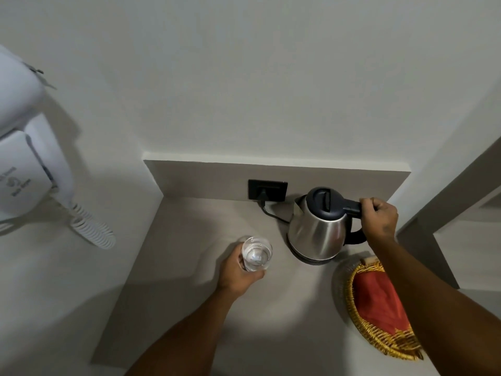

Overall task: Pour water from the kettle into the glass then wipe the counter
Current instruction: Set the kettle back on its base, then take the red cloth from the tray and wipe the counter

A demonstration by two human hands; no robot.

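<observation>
Head view, nearest first: a woven basket (360,329) holding a red cloth (379,302) sits at the counter's (189,294) right edge, probably kept handy for the wipe. Further in, the left hand (238,272) wraps the glass (257,253), fingers curled round its near and left side, thumb under the rim, seemingly steadying it for the pour; whether it holds water I cannot tell. Beyond, the steel kettle (318,229) stands on its base, spout toward the glass. The right hand (379,219) is clenched on the black handle, which runs through the fist. A cord leads to the wall socket (267,190).
</observation>
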